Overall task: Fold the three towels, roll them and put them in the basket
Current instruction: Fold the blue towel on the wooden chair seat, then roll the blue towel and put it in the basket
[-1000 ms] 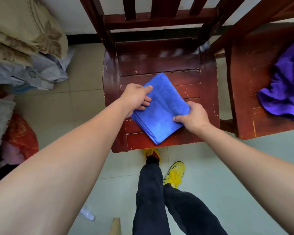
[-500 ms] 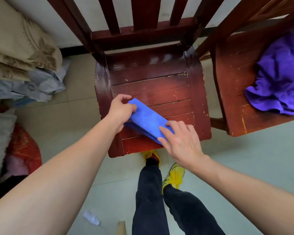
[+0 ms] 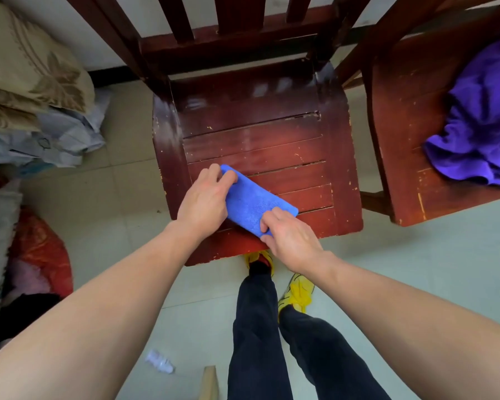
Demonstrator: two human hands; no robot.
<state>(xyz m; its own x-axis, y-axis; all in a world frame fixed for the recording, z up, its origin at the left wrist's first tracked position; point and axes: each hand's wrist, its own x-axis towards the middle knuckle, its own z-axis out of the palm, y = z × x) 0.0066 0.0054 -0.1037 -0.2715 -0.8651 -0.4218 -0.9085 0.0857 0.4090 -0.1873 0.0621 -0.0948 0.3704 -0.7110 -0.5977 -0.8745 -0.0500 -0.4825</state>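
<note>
Blue towel [image 3: 257, 202]: folded into a narrow, thick band. Lying flat and diagonally on the near left part of the wooden chair seat [image 3: 257, 140]. Far end toward the left, near end toward the right, close to the seat's near edge.

Left hand [image 3: 204, 202]: placed over the far left end of the band, knuckles up, fingers curled round that end. Gripping the cloth.

Right hand [image 3: 290, 238]: placed on the near right end, fingers bent onto the top face, thumb at the near edge. Pinching the cloth.

Hands apart, one at each end, both clamped on the same band. Middle of the band bare between them.

Purple towel [image 3: 479, 122]: unfolded, crumpled in a heap on the seat of a second chair [image 3: 401, 116], just right of the first and well apart from the band.

Left of the chairs, at floor level: stack of beige patterned bedding [image 3: 26, 73] over grey-blue cloth [image 3: 64, 134]. Nearer, a red bag [image 3: 41, 252].

Below the seat's near edge: dark trouser legs [image 3: 254, 327] and yellow shoes [image 3: 299, 293] on pale floor tiles [image 3: 416, 269].

Near left on the tiles: small clear plastic bottle [image 3: 159, 365], lying on its side. Just to its right, the end of a light wooden piece [image 3: 210, 382] at the bottom edge of the view.
</note>
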